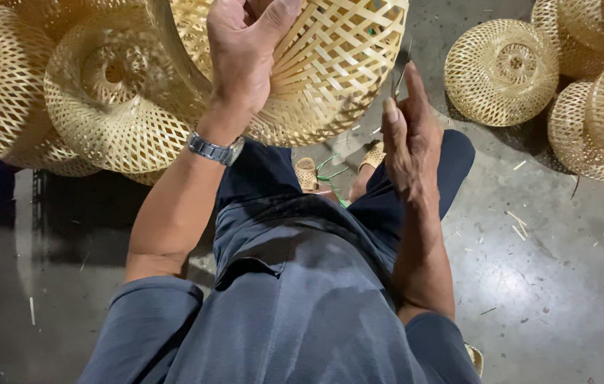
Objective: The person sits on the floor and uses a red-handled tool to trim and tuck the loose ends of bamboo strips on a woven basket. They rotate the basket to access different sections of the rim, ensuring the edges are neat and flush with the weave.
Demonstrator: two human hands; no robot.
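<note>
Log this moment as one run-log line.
left hand: grips woven bamboo basket | right hand: holds thin dark tool, kind unclear | more baskets on concrete floor

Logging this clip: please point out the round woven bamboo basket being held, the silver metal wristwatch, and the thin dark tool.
Round woven bamboo basket (pixel 330 64), head view: its lattice side wall.
Silver metal wristwatch (pixel 214 150), head view: its band, left wrist.
Thin dark tool (pixel 400 75), head view: its shaft above the right hand.

The woven bamboo basket (pixel 330 64) is pale yellow in an open lattice; the floor (pixel 551 284) is glossy grey; the wristwatch (pixel 214 149) is silver.
</note>
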